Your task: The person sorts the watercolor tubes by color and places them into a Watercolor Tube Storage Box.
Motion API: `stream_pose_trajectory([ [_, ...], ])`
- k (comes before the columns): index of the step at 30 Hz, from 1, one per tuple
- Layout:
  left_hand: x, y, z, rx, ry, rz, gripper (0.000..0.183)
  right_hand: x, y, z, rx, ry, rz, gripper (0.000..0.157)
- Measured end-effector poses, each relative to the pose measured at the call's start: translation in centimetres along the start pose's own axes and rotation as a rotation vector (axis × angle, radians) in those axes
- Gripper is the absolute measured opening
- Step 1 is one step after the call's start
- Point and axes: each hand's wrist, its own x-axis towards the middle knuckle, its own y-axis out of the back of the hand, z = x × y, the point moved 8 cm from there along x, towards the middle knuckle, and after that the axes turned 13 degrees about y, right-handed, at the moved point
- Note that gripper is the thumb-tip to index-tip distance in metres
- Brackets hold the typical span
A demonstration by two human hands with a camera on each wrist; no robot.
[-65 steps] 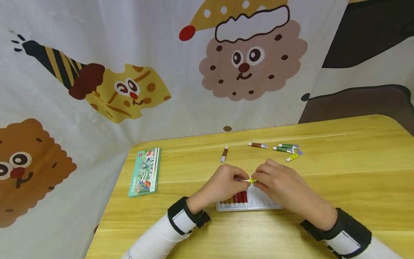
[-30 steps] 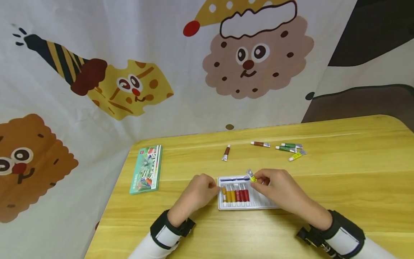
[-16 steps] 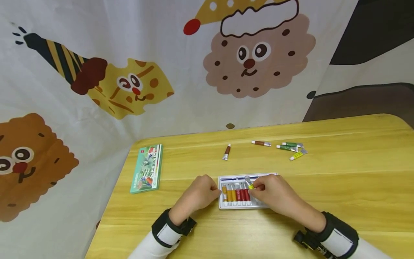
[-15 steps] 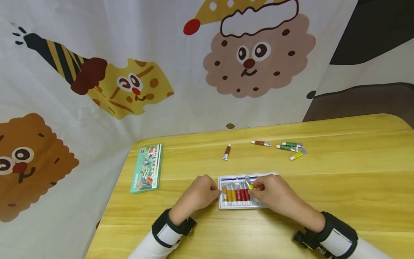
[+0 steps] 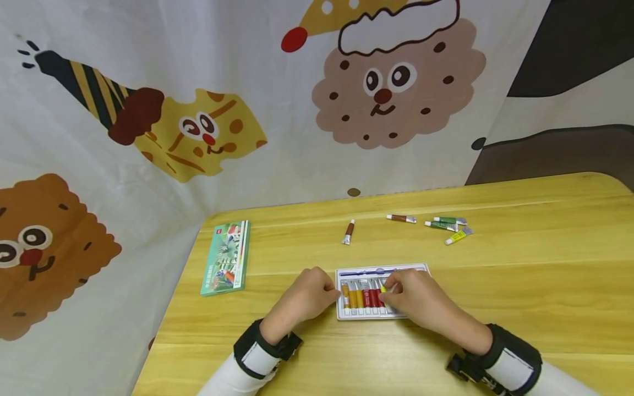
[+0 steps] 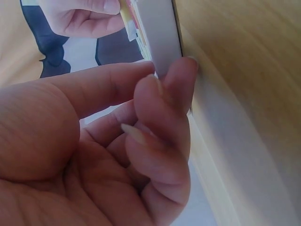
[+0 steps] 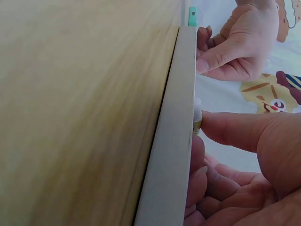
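Note:
A white plastic tray (image 5: 364, 317) lies on the table with several ochre and red paint tubes (image 5: 359, 298) side by side in its slots. My left hand (image 5: 308, 294) pinches the tray's left edge between thumb and curled fingers, as the left wrist view also shows. With thumb and fingers my right hand (image 5: 418, 294) holds a yellow paint tube (image 5: 383, 288) low in the tray, just right of the red ones. Its white cap (image 7: 197, 106) shows in the right wrist view. A thin blue paintbrush (image 5: 361, 273) lies along the tray's far side. My right hand covers the tray's right part.
Behind the tray lie two brown paint tubes (image 5: 349, 231), two green tubes (image 5: 442, 225) and another yellow tube (image 5: 459, 236). A green paint box (image 5: 225, 258) lies at the table's left. A printed cloth (image 5: 287, 176) hangs along the back edge.
Earlier both hands were at the yellow tube above the tray. The left hand moved left to the tray's edge; the right hand turned the tube and lowered it into the tray beside the red ones.

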Motion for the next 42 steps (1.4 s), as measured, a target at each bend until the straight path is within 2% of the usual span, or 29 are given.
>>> stream_pose_trajectory([
  [4,0.1,-0.1,-0.2,-0.007,0.011,-0.008,0.046,0.0,0.0,0.1,-0.033,-0.006,0.008,0.015],
  [8,0.1,-0.1,-0.2,-0.010,0.008,-0.007,0.046,-0.1,0.0,-0.1,-0.095,0.025,0.012,0.027],
  [11,0.1,-0.1,-0.1,-0.011,0.001,-0.004,0.047,-0.2,0.2,-0.3,-0.118,0.034,-0.010,0.030],
  [21,0.2,-0.2,-0.2,0.000,0.002,-0.017,0.046,-0.4,0.2,-0.2,-0.121,0.008,-0.107,0.028],
  [30,0.4,-0.3,-0.3,-0.003,0.000,-0.028,0.037,-0.3,-0.1,0.2,-0.124,0.002,-0.116,0.025],
  [36,0.4,-0.4,-0.3,-0.007,-0.009,-0.029,0.037,-0.2,-0.1,0.1,-0.139,0.005,-0.122,0.025],
  [42,0.5,-0.4,-0.4,-0.007,-0.015,-0.011,0.039,-0.3,1.1,-0.6,-0.132,0.040,-0.129,0.020],
])
